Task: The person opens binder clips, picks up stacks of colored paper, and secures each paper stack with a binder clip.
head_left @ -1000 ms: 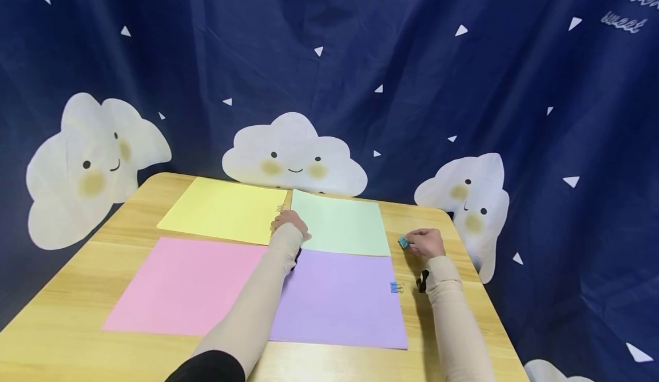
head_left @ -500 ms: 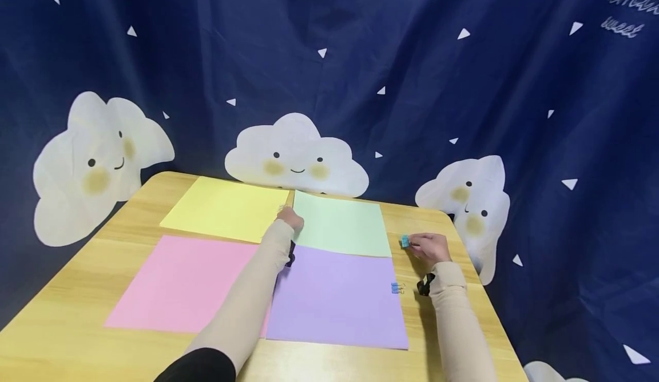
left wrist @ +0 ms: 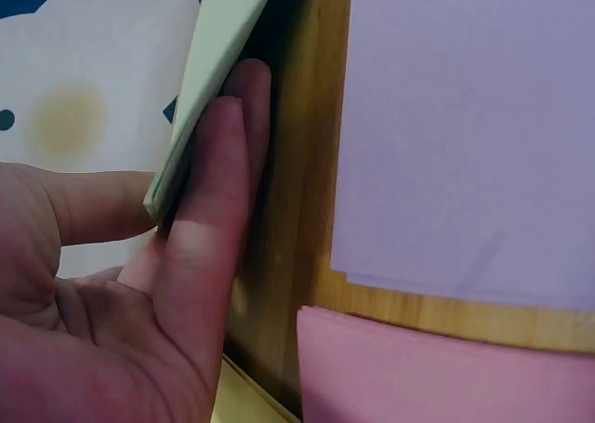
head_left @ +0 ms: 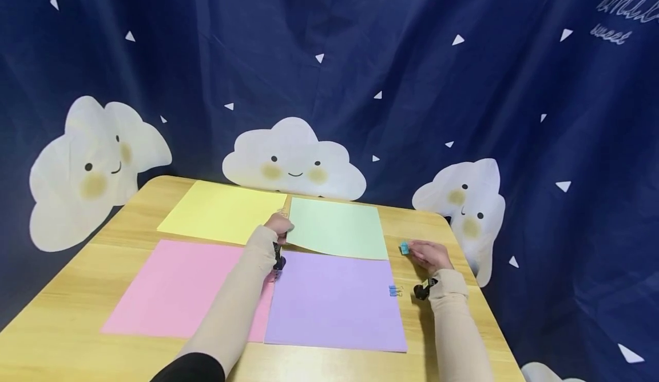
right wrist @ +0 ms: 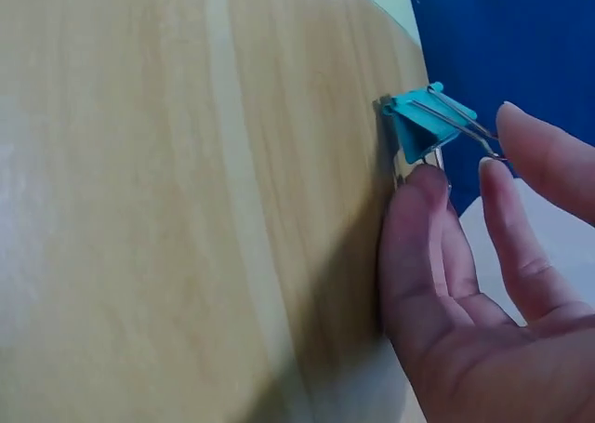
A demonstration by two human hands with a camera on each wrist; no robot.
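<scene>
My left hand [head_left: 279, 223] is at the left edge of the green paper [head_left: 337, 227]. In the left wrist view its thumb and fingers pinch a corner of the layered green sheets [left wrist: 209, 88], lifted off the table. On the right side of the table my right hand [head_left: 431, 254] holds a teal binder clip [head_left: 404, 248]. The right wrist view shows fingers at the wire handles of that clip [right wrist: 429, 121], just over the wood. Purple paper [head_left: 334, 302] lies in front of the green, with a blue binder clip [head_left: 395, 291] on its right edge.
Yellow paper [head_left: 221, 210] lies at the back left, with clip handles [head_left: 282, 213] at its right edge. Pink paper [head_left: 175, 290] is at the front left, a clip [head_left: 276, 275] beside my left wrist. A dark blue cloud-patterned curtain [head_left: 329, 84] hangs behind the wooden table [head_left: 62, 325].
My left hand has drawn a little to the left, and the green paper's near left corner now sits raised in its grip. The right hand keeps the teal clip in nearly the same place.
</scene>
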